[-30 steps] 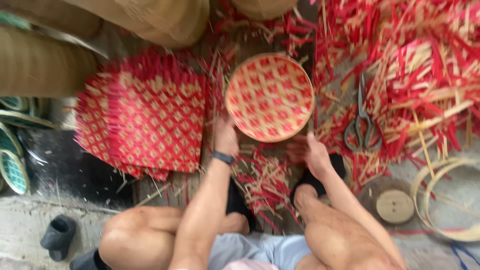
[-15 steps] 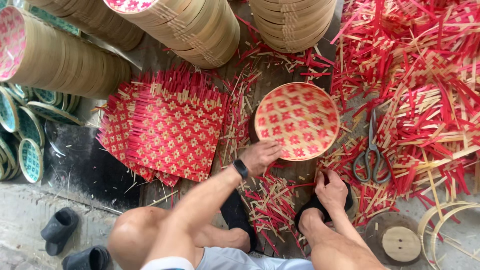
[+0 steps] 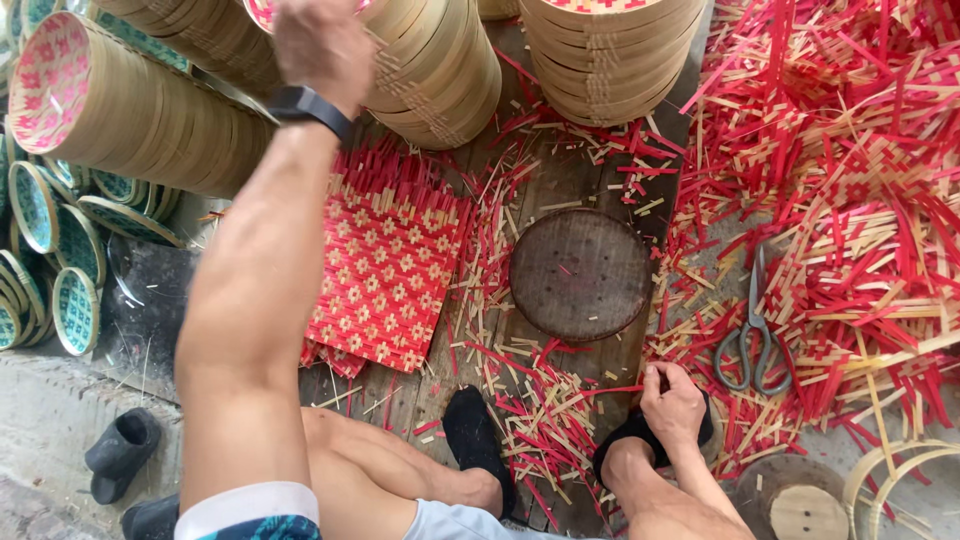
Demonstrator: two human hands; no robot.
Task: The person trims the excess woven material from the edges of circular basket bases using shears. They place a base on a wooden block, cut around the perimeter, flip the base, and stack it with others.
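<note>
Left hand: the left hand [image 3: 322,40] is raised high toward the far edge of the wooden floor, wearing a black wristband [image 3: 308,106]; it sits against the leaning stack of round bamboo trays with pale woven sides [image 3: 420,60]. Whether its fingers grip a tray or only touch it, I cannot tell, as the back of the hand hides them.

Right hand: the right hand [image 3: 672,408] is low at the near edge, fingers curled narrow on the toe of a black shoe [image 3: 640,440] on the person's right foot.

Woven mats: a pile of square red-and-tan woven bamboo mats [image 3: 390,270] lies flat on the floor boards just right of the left forearm, fringed ends pointing to the far edge.

Round block: a dark, worn round wooden disc [image 3: 580,273] lies flat near the middle of the floor, beside the mats and apart from both hands.

Scissors: grey metal scissors [image 3: 752,330] lie at the right, blades toward the far edge, among loose red and tan bamboo strips [image 3: 860,200].

Other trays: a second stack of round bamboo trays [image 3: 605,55] stands at the far edge; teal-patterned round trays [image 3: 45,250] lean at the left edge.

Offcuts: short red and tan trimmings [image 3: 545,420] litter the boards between the two feet.
</note>
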